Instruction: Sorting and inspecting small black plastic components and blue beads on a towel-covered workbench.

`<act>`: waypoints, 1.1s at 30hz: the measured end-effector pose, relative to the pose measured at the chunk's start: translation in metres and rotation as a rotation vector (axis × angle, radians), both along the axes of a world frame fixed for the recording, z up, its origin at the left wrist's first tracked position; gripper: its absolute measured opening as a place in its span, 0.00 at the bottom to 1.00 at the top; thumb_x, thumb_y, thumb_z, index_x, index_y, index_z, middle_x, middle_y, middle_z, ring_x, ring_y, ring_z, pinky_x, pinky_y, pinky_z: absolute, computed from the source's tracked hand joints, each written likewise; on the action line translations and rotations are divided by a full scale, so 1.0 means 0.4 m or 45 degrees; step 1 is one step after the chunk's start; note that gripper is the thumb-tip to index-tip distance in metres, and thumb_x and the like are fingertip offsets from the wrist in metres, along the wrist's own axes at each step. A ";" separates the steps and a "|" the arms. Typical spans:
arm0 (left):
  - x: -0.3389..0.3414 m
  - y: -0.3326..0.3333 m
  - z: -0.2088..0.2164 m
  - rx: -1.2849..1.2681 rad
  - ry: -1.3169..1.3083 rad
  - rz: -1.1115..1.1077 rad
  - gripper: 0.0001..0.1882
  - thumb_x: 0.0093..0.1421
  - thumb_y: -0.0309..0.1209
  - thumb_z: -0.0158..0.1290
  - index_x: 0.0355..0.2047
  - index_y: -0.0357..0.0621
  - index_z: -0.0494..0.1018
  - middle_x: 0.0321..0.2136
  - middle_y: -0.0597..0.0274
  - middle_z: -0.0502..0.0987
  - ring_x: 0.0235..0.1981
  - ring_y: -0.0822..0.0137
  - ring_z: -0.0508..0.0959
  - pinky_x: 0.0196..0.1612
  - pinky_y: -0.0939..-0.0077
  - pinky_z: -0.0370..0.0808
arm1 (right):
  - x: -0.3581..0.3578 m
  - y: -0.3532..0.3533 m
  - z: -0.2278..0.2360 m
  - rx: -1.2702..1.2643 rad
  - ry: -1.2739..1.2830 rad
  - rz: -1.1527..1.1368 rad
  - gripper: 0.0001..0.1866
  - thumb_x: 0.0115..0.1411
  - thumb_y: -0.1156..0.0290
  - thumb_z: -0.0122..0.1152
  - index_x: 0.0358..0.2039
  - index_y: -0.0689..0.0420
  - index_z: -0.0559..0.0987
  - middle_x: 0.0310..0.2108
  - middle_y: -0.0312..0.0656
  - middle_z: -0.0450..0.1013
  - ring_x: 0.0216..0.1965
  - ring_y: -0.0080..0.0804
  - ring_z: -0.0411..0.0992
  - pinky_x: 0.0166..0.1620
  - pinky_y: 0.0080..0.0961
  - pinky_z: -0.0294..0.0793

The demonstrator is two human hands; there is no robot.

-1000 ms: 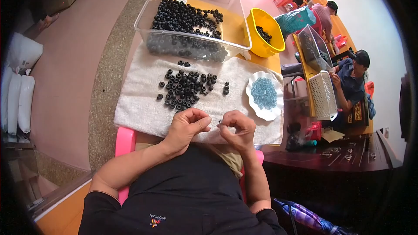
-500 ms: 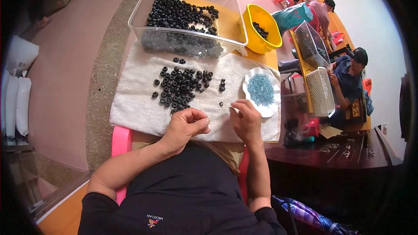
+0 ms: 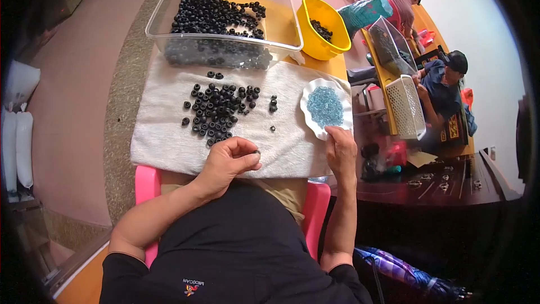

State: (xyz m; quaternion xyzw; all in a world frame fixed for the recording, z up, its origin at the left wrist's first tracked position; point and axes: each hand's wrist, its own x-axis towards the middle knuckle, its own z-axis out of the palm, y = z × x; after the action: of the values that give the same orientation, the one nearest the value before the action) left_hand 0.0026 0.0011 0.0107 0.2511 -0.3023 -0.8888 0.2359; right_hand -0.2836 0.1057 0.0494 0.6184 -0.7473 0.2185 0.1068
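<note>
My left hand point(image 3: 228, 162) is closed in a pinch, with a small dark round piece point(image 3: 256, 153), seemingly a black bead, between thumb and forefinger. On the near rim of a white wavy-edged plate point(image 3: 311, 125) rests my right hand point(image 3: 341, 151), its fingers together at the edge of the small clear-blue beads point(image 3: 325, 107). Whatever those fingertips hold is hidden. Left of the plate, a loose pile of black beads with holes point(image 3: 216, 107) lies on a white towel point(image 3: 160, 129). Between pile and plate sit a few black pieces point(image 3: 273, 103) and one smaller one point(image 3: 273, 128).
A clear plastic bin point(image 3: 281, 50) of black beads stands at the towel's far edge, beside a yellow tub point(image 3: 323, 49). To the right, two people work at another table with a white perforated basket point(image 3: 406, 110). A dark wooden surface point(image 3: 382, 188) lies beyond my right arm.
My right hand has moved right, from over the towel to the plate's near rim. The left hand keeps its pinch, and the dark piece in it now shows. The whole view has shifted slightly.
</note>
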 end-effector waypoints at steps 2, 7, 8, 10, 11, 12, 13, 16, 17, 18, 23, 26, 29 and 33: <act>0.000 -0.001 0.005 -0.003 -0.011 -0.006 0.09 0.60 0.22 0.57 0.40 0.37 0.72 0.34 0.63 0.77 0.34 0.72 0.80 0.40 0.79 0.79 | -0.003 -0.003 -0.007 0.034 -0.067 0.008 0.09 0.56 0.80 0.54 0.36 0.61 0.80 0.38 0.49 0.78 0.40 0.47 0.75 0.46 0.35 0.73; -0.001 -0.003 0.000 0.008 -0.019 0.005 0.07 0.60 0.23 0.57 0.39 0.39 0.72 0.33 0.63 0.77 0.34 0.71 0.79 0.41 0.77 0.81 | -0.003 -0.017 -0.017 0.093 -0.109 -0.016 0.09 0.56 0.79 0.54 0.36 0.60 0.80 0.39 0.48 0.78 0.41 0.47 0.75 0.46 0.35 0.73; -0.001 -0.004 0.002 0.005 -0.034 0.002 0.07 0.60 0.23 0.57 0.39 0.39 0.72 0.33 0.63 0.76 0.34 0.72 0.79 0.41 0.76 0.81 | -0.005 -0.018 -0.019 0.122 -0.080 -0.039 0.09 0.55 0.79 0.55 0.36 0.60 0.81 0.39 0.47 0.78 0.41 0.47 0.75 0.46 0.36 0.73; 0.000 -0.006 0.003 0.001 -0.051 0.003 0.07 0.60 0.23 0.57 0.38 0.39 0.72 0.33 0.64 0.76 0.34 0.72 0.79 0.42 0.76 0.81 | 0.003 -0.027 -0.015 0.115 -0.082 -0.036 0.09 0.56 0.78 0.55 0.36 0.60 0.81 0.39 0.47 0.78 0.41 0.47 0.75 0.46 0.36 0.72; 0.000 -0.007 0.002 0.008 -0.053 0.000 0.07 0.60 0.23 0.57 0.38 0.39 0.72 0.33 0.64 0.76 0.34 0.72 0.79 0.42 0.76 0.81 | 0.006 -0.031 -0.014 0.109 -0.084 -0.035 0.08 0.56 0.77 0.56 0.36 0.60 0.81 0.40 0.47 0.78 0.41 0.47 0.75 0.46 0.36 0.72; 0.000 -0.007 0.003 0.015 -0.054 -0.006 0.07 0.60 0.23 0.57 0.38 0.39 0.72 0.33 0.64 0.76 0.34 0.72 0.79 0.42 0.76 0.81 | 0.005 -0.032 -0.014 0.109 -0.084 -0.037 0.08 0.56 0.77 0.56 0.36 0.60 0.81 0.40 0.47 0.78 0.41 0.47 0.75 0.46 0.36 0.72; 0.000 -0.006 0.004 0.015 -0.053 -0.008 0.07 0.60 0.23 0.57 0.38 0.39 0.72 0.33 0.64 0.76 0.34 0.72 0.79 0.42 0.76 0.81 | 0.004 -0.033 -0.014 0.120 -0.071 -0.047 0.08 0.56 0.76 0.56 0.36 0.60 0.81 0.40 0.46 0.78 0.41 0.47 0.75 0.46 0.36 0.72; 0.000 -0.006 0.003 0.001 -0.045 -0.001 0.07 0.60 0.23 0.57 0.38 0.39 0.72 0.33 0.64 0.76 0.34 0.72 0.79 0.42 0.76 0.81 | 0.003 -0.036 -0.014 0.127 -0.067 -0.048 0.08 0.56 0.75 0.56 0.36 0.60 0.80 0.40 0.46 0.78 0.41 0.47 0.74 0.45 0.37 0.72; 0.000 -0.006 0.000 0.009 -0.051 -0.008 0.07 0.60 0.23 0.57 0.38 0.39 0.72 0.33 0.64 0.76 0.34 0.72 0.79 0.42 0.76 0.81 | 0.003 -0.038 -0.014 0.124 -0.076 -0.039 0.08 0.56 0.75 0.57 0.36 0.60 0.80 0.40 0.46 0.78 0.41 0.47 0.74 0.45 0.37 0.72; 0.000 -0.006 -0.001 0.017 -0.059 -0.014 0.07 0.60 0.23 0.57 0.38 0.39 0.72 0.34 0.64 0.76 0.34 0.72 0.79 0.42 0.76 0.81 | 0.002 -0.040 -0.013 0.123 -0.076 -0.039 0.08 0.56 0.75 0.57 0.36 0.60 0.80 0.40 0.46 0.78 0.41 0.47 0.74 0.45 0.37 0.72; -0.001 -0.005 -0.003 0.007 -0.058 -0.011 0.07 0.60 0.23 0.57 0.38 0.39 0.72 0.33 0.64 0.76 0.34 0.72 0.79 0.41 0.76 0.81 | 0.003 -0.051 -0.016 0.097 -0.091 -0.032 0.08 0.57 0.75 0.56 0.37 0.60 0.80 0.40 0.45 0.77 0.41 0.47 0.74 0.45 0.36 0.72; -0.002 -0.005 0.000 -0.004 -0.054 -0.015 0.07 0.60 0.23 0.57 0.38 0.39 0.72 0.33 0.64 0.76 0.34 0.72 0.79 0.41 0.76 0.81 | 0.007 -0.057 -0.007 0.201 -0.101 -0.033 0.08 0.57 0.75 0.56 0.37 0.60 0.80 0.40 0.45 0.77 0.41 0.47 0.74 0.45 0.36 0.72; 0.001 -0.003 0.002 -0.010 -0.074 -0.018 0.07 0.60 0.23 0.57 0.38 0.39 0.72 0.33 0.64 0.76 0.33 0.72 0.79 0.41 0.76 0.81 | 0.013 -0.064 0.001 0.213 -0.130 -0.034 0.08 0.58 0.75 0.56 0.37 0.59 0.80 0.40 0.45 0.77 0.41 0.47 0.74 0.45 0.36 0.73; -0.002 -0.004 0.006 -0.020 -0.090 -0.024 0.07 0.60 0.23 0.57 0.38 0.39 0.72 0.33 0.64 0.76 0.33 0.72 0.80 0.41 0.76 0.81 | 0.012 -0.065 -0.010 0.145 -0.135 -0.046 0.08 0.58 0.75 0.56 0.37 0.59 0.80 0.40 0.46 0.76 0.41 0.47 0.74 0.44 0.36 0.73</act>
State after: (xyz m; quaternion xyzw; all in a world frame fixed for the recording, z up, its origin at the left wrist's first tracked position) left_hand 0.0017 -0.0005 0.0130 0.2777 -0.3200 -0.8791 0.2185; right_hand -0.2788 0.0799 0.0453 0.5975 -0.7741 0.2061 0.0354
